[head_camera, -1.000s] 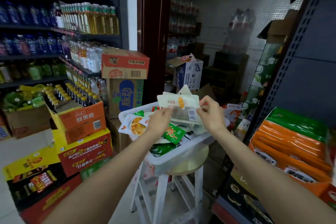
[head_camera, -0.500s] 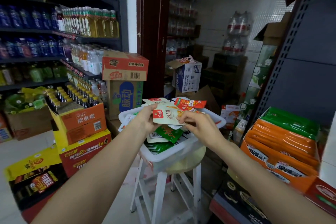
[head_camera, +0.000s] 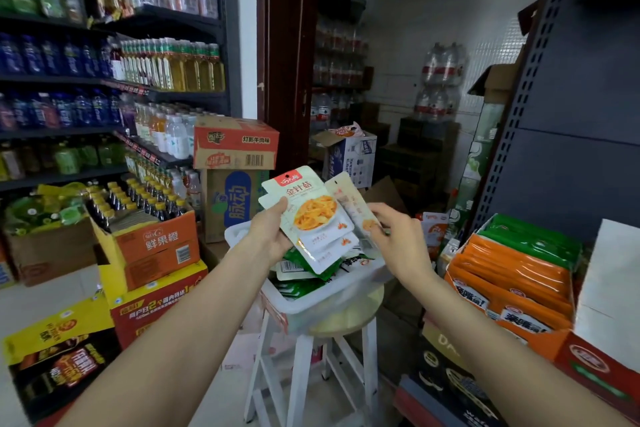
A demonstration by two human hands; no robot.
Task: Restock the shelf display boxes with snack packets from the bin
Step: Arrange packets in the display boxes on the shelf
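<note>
Mostly pale, orange-printed snack packets (head_camera: 313,218)

white stool (head_camera: 304,357), bottled drinks (head_camera: 173,62) on shelves, stacked cartons (head_camera: 235,146)

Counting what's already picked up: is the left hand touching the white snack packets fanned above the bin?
Touching. The head view shows the left hand gripping the white snack packets, thumb across the front.

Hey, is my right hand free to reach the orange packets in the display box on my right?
Probably yes, though not empty: the right hand pinches a snack packet. The orange packets lie uncovered in the open display box beside that arm, with nothing between them.
</note>
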